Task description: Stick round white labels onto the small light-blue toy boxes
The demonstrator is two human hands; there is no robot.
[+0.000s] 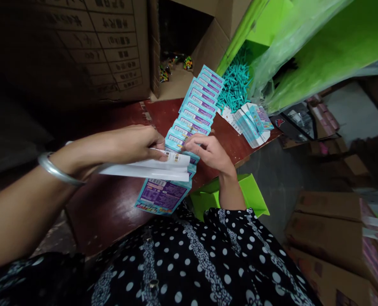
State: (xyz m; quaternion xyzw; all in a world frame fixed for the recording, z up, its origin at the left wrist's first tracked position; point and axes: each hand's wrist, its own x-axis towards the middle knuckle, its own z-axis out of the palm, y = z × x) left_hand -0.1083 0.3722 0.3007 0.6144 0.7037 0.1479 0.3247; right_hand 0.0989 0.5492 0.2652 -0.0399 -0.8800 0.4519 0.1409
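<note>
My left hand (140,144) is closed on a white sheet of stickers (150,169), which is curled and lies across the near end of a row of boxes. Small round stickers show near its right end. The flat blue and purple boxes (197,106) overlap in a long row on the red table (121,123). My right hand (208,153) is over the row beside the sheet, its thumb and forefinger pinched together; what they hold, if anything, is too small to make out. The nearest box (163,193) shows its printed purple side.
Turquoise pieces (236,80) fill a green container (265,21) behind the row. A stack of folded cartons (252,123) lies at the table's right edge. Large cardboard boxes (112,51) stand at the back left; a green bin (252,193) is below the table edge.
</note>
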